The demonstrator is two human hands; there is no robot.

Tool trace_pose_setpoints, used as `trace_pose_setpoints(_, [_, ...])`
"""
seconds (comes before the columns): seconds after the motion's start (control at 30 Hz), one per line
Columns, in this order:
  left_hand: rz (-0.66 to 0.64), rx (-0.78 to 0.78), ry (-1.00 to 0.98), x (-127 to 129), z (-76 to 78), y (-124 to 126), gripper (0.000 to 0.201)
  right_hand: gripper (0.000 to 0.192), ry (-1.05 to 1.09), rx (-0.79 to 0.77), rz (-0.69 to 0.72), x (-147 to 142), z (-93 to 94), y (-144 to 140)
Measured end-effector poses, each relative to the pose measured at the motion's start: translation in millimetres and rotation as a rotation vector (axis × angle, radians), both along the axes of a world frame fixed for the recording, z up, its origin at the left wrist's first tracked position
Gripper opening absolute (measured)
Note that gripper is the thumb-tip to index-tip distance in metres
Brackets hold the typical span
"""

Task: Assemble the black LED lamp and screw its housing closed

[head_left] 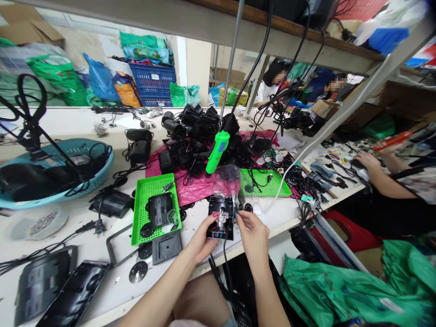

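Both hands on the small black module [220, 218] at the counter's [95, 245] near edge: left hand [201, 243] grips its left side, right hand [254, 236] fingers pinch at its right top (long axis runs away from the person), green screwdriver [218, 152] hanging just beyond.

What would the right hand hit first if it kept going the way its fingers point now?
The right hand points up and left, fingertips already at the black device that the left hand holds. It would likely press into that device's top first; depth beyond it is unclear.
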State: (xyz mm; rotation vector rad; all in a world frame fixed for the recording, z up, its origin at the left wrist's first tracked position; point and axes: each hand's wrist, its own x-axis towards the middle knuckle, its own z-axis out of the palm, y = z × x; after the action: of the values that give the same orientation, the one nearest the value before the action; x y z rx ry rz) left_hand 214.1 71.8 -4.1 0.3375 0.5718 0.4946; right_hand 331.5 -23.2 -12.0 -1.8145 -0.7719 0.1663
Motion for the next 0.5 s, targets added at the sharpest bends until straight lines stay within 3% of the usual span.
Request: trace_pose_setpoints(0.5, [0.006,0.002,0.036,0.8,-1.1,5.1,0.03,0.02,-0.103,-0.074,-0.055,8.0,-3.4,5.3])
